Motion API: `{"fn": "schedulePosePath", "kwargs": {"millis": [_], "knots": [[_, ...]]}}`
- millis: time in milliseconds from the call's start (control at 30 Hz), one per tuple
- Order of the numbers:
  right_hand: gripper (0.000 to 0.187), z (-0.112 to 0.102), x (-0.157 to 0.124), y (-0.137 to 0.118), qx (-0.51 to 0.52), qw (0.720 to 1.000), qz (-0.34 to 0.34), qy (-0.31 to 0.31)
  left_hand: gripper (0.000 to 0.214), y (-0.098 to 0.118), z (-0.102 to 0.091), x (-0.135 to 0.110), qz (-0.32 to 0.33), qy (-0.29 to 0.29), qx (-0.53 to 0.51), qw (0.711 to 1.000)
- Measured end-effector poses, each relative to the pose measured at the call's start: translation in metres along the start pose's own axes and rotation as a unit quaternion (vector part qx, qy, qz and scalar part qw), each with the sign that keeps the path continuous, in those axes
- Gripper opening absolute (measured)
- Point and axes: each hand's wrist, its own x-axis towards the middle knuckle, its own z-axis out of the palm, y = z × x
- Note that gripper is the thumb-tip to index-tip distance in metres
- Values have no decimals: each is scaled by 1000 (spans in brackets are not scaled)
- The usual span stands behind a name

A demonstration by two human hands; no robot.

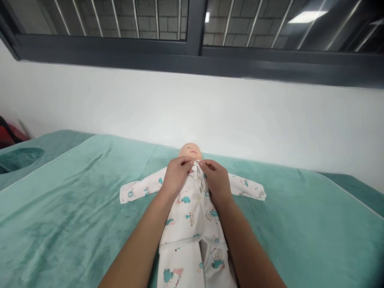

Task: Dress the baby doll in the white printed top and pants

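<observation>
A baby doll (190, 151) lies face up on a teal blanket (75, 208), dressed in a white printed romper (192, 216) with both sleeves spread sideways. My left hand (175, 174) rests on the doll's chest, its fingers curled and pinching the romper's neckline at the collar. My right hand (216, 178) mirrors it on the other side, fingers pinched on the collar edge just under the chin. White ties hang down the front of the romper between my hands.
The blanket covers a wide bed or table against a white wall (240, 116) under a dark-framed window (192, 48). A round opening (18, 158) shows in the teal surface at far left, with a red and dark object (7, 134) beside it.
</observation>
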Motion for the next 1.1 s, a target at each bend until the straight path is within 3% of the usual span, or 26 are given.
{"fn": "schedulePosePath", "kwargs": {"millis": [300, 800, 1100], "knots": [[19, -4, 2, -3, -6, 999, -23, -35, 17, 0, 2, 1, -58, 17, -70, 996], [16, -6, 1, -5, -60, 996, -45, -40, 22, 3, -4, -2, -59, -25, -58, 996], [12, -8, 3, -7, -104, 985, -68, -117, 20, 0, 0, 1, -50, -20, -66, 996]]}}
